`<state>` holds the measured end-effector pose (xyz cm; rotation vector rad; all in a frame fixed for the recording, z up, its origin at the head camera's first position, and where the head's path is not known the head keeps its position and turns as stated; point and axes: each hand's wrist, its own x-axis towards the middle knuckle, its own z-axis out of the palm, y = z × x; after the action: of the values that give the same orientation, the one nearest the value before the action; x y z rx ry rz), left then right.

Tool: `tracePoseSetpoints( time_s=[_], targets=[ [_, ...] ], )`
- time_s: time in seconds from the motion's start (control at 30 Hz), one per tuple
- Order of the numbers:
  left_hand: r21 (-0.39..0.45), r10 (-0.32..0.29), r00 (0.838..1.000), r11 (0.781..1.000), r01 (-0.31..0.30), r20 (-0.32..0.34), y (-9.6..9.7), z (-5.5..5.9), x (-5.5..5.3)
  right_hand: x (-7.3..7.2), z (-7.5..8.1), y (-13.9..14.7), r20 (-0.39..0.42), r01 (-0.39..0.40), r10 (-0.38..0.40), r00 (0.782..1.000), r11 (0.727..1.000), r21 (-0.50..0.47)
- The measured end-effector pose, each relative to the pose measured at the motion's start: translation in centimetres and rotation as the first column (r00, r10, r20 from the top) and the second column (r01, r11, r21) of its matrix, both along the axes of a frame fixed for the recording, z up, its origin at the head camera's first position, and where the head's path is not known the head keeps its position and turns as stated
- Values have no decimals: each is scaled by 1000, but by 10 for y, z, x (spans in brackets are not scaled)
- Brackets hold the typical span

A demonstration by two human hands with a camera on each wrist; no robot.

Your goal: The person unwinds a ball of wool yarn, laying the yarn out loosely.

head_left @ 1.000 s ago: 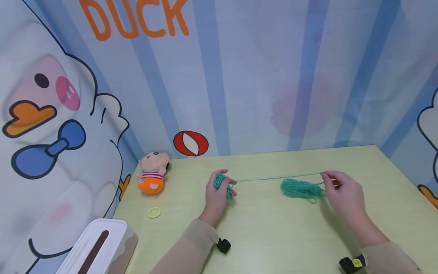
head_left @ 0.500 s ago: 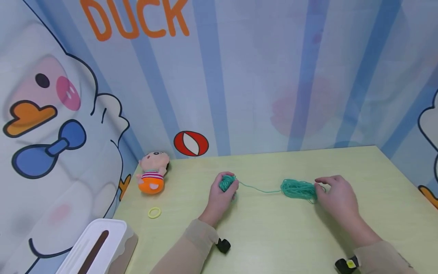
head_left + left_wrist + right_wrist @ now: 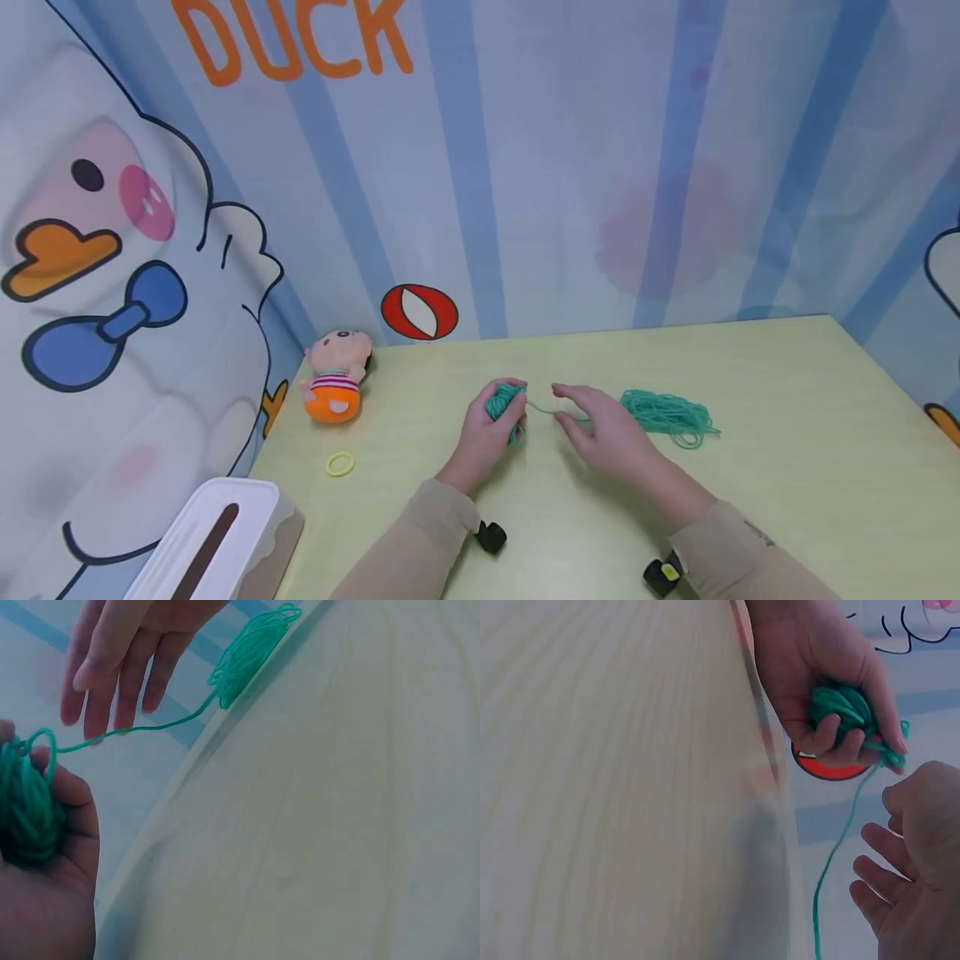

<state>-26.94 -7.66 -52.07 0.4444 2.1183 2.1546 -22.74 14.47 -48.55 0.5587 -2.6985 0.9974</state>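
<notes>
My left hand (image 3: 480,433) grips a small wound ball of green yarn (image 3: 841,711), its fingers curled round it. A single strand (image 3: 150,727) runs from that ball across to a loose green skein (image 3: 663,412), which lies on the table to the right. My right hand (image 3: 611,433) hovers between ball and skein with fingers and thumb spread apart. In the left wrist view the strand passes by the right hand's fingertips (image 3: 95,735), not pinched. The right wrist view shows the right hand (image 3: 922,855) just beside the ball, its fingers loosely bent and holding nothing.
A plush toy (image 3: 335,379) in orange shorts sits at the table's back left corner. In front of it lies a yellow ring (image 3: 340,464). A white slotted box (image 3: 217,533) stands at the left edge. A printed curtain (image 3: 555,167) hangs behind the table (image 3: 810,467).
The right hand first pinched the strand taut at the far right, then let go at the skein and has moved left toward the ball. The strand now hangs slack. The left hand has turned slightly.
</notes>
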Motion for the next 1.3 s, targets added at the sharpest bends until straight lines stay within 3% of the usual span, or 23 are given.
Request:
tracePoseSetpoints(
  time_s=[0.13,0.43,0.67,0.93,1.1,1.3],
  targets=[
    [-16,-15,1000,1000,15,-17,-2,1,2,-8,2,-25,49,-13,12,999,1000,10],
    [3,-37,998,999,37,-51,-1,4,4,-10,14,-30,-23,93,-94,995,994,-56],
    [47,-60,998,997,59,19,-2,3,4,-12,24,-12,-85,160,-175,981,975,-156],
    [31,-29,1000,999,29,10,-2,2,3,-6,35,19,-177,222,-263,948,950,-221],
    [11,-27,1000,1000,28,-10,-1,2,3,-1,33,44,-240,255,-317,918,932,-259],
    [45,-27,999,999,26,22,0,2,2,8,27,73,-220,309,-373,901,910,-275]
  ],
)
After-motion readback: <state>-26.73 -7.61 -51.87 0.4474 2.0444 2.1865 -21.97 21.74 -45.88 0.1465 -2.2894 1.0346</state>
